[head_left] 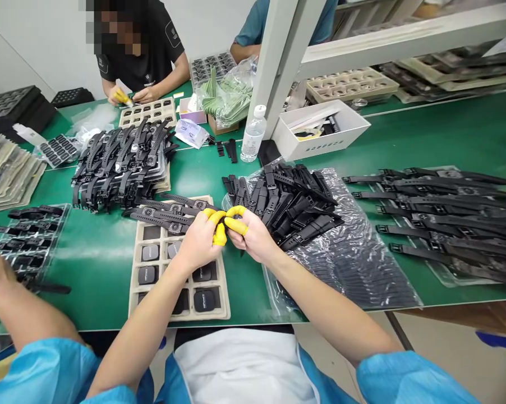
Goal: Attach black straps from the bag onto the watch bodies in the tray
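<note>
Both of my hands wear yellow finger cots and meet over the bench. My left hand (pixel 202 238) and my right hand (pixel 253 234) pinch a black watch strap, mostly hidden by the fingers; a dark tip shows below the right hand. Under my left hand is a beige compartment tray (pixel 133 280) with square black watch bodies (pixel 204 300) in its cells. Several watches with straps (pixel 175 216) lie across the tray's far end. Just beyond my right hand, a heap of loose black straps (pixel 286 196) rests on a clear plastic bag (pixel 341 269).
Stacked strapped watches (pixel 122 163) stand back left, and rows of them (pixel 442 213) lie at right. A water bottle (pixel 253 134) stands by a metal post (pixel 274 62) and a white box (pixel 320 132). A co-worker's arm (pixel 30 308) reaches in at left; another person (pixel 143 62) sits opposite.
</note>
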Demonstrator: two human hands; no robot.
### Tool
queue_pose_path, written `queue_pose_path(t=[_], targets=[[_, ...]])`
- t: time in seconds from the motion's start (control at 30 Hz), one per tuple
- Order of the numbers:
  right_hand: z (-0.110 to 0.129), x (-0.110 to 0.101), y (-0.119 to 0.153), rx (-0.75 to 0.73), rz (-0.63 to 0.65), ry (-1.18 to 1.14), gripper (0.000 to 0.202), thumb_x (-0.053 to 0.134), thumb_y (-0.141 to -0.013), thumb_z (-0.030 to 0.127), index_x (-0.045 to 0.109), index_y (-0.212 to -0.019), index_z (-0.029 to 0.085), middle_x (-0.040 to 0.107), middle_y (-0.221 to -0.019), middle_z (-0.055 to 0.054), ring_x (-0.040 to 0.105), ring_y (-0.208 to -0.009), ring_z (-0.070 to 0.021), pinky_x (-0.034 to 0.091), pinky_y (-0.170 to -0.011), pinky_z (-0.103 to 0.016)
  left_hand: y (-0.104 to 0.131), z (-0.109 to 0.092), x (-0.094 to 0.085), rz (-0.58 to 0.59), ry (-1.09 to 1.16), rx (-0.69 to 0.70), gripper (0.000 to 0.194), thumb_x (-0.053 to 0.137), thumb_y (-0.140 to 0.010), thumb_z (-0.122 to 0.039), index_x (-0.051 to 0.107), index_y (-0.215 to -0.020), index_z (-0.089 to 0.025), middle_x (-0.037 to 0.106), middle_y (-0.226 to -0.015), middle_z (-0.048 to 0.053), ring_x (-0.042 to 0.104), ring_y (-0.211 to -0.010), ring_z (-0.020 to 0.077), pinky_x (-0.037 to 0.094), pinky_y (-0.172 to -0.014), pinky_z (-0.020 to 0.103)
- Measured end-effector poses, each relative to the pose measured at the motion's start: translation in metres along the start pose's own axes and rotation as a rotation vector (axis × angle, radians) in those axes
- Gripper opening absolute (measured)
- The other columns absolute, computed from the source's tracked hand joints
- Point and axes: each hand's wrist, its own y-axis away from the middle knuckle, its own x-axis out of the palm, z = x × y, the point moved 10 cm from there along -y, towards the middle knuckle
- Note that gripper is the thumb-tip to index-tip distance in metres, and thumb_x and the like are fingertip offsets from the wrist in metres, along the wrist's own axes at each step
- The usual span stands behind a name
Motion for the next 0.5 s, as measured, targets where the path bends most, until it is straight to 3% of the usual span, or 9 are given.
queue_pose_path(t=[0.17, 0.27, 0.37, 0.5], targets=[[-0.002, -0.001, -0.002, 0.002, 0.002, 0.028, 0.053, 0.084, -0.08, 0.056, 0.045, -0.101, 0.026, 0.046, -0.046, 0.015, 0.026, -0.035, -0.0059, 0.02, -0.036, -0.017, 0.003, 0.001, 0.01, 0.077, -0.091, 0.009, 0.035, 0.046, -0.097, -0.018, 0.063, -0.126, -0.009, 0.068, -0.114, 0.017, 0.064, -0.108, 0.0294, 0.06, -0.094, 0.045], [-0.001, 0.0, -0.002, 0.0, 0.015, 0.03, 0.051, 0.082, -0.082, 0.055, 0.046, -0.101, 0.026, 0.047, -0.047, 0.015, 0.028, -0.035, -0.0062, 0.021, -0.037, -0.018, 0.003, 0.001, 0.007, 0.103, -0.017, -0.016, 0.038, 0.044, -0.1, -0.019, 0.058, -0.135, -0.013, 0.067, -0.124, 0.017, 0.064, -0.117, 0.028, 0.058, -0.102, 0.046], [0.003, 0.0, -0.002, -0.026, 0.011, 0.037, 0.049, 0.08, -0.083, 0.057, 0.048, -0.103, 0.025, 0.053, -0.052, 0.012, 0.035, -0.037, -0.0075, 0.024, -0.038, -0.019, 0.001, 0.003, -0.006, 0.027, 0.091, -0.048, 0.043, 0.05, -0.1, -0.022, 0.052, -0.142, -0.015, 0.066, -0.133, 0.017, 0.065, -0.123, 0.0264, 0.056, -0.105, 0.043], [0.003, 0.004, 0.0, -0.015, 0.06, 0.053, 0.049, 0.075, -0.085, 0.064, 0.052, -0.096, 0.022, 0.054, -0.058, 0.008, 0.045, -0.042, -0.0089, 0.031, -0.042, -0.021, -0.001, 0.011, -0.022, -0.148, 0.272, -0.127, 0.019, 0.063, -0.098, -0.03, 0.066, -0.115, -0.02, 0.073, -0.11, 0.008, 0.071, -0.104, 0.0218, 0.06, -0.092, 0.036]])
